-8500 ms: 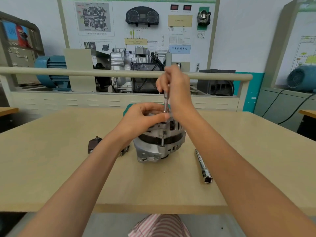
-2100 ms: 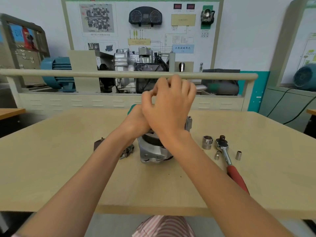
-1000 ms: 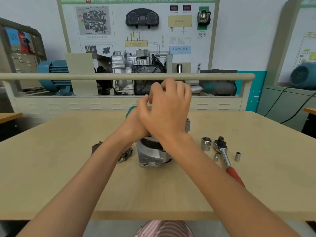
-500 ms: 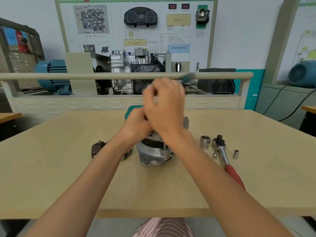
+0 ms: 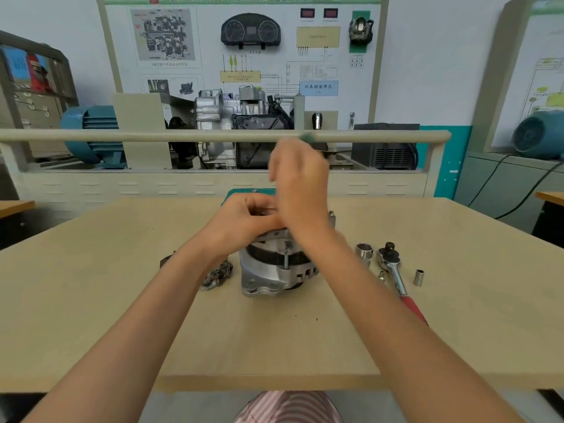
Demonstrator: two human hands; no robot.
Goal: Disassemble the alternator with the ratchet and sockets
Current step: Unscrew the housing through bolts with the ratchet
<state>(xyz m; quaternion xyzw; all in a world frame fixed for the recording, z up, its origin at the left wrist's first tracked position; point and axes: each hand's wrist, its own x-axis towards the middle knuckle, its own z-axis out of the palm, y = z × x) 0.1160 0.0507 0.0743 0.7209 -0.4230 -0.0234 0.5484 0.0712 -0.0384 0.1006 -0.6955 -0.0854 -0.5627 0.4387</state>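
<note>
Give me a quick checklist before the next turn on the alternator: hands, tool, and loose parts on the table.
1. Alternator seated flat on the table: ok.
2. Left hand steadying the alternator's top: ok, fingers curled on it.
3. Right hand gripping a tool: cannot tell, the hand is motion-blurred; only a green tip shows above it.
4. Tool seated on a fastener: cannot tell, both hands hide the contact.
5. Ratchet within reach: ok, lying unused right of the alternator.
6. Sockets accounted for: ok, large socket and small socket stand beside the ratchet, away from the table edge.
</note>
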